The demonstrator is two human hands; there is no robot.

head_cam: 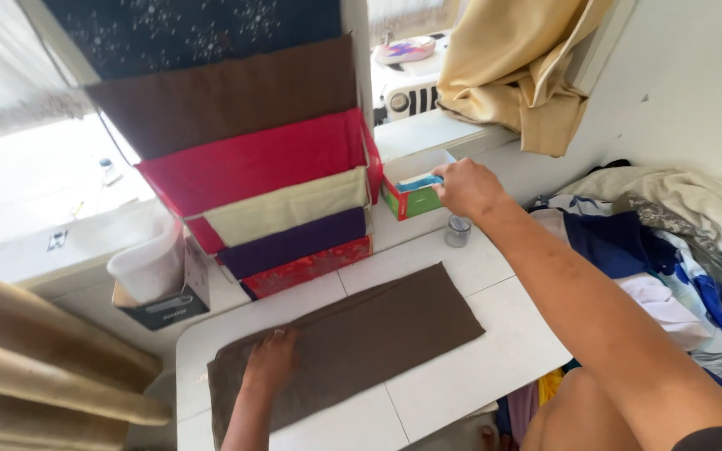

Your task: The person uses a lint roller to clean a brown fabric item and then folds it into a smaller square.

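Observation:
A long strip of brown cloth point(361, 338) lies flat across a white tiled table point(470, 376). My left hand point(271, 361) rests flat on the strip's left end, fingers spread, a ring on one finger. My right hand point(466, 188) reaches to the back of the table and grips a blue and white object point(418, 181) sitting in a small open green and red box point(411, 198). What the blue object is I cannot make out.
A stack of folded cloths point(269, 167) in dark blue, brown, red, cream, purple and patterned red leans behind the strip. A small glass jar point(458, 231) stands below my right hand. A dark box with white plastic point(159, 276) sits at left. Piled clothes point(670, 242) lie right; yellow curtain point(520, 58) hangs above.

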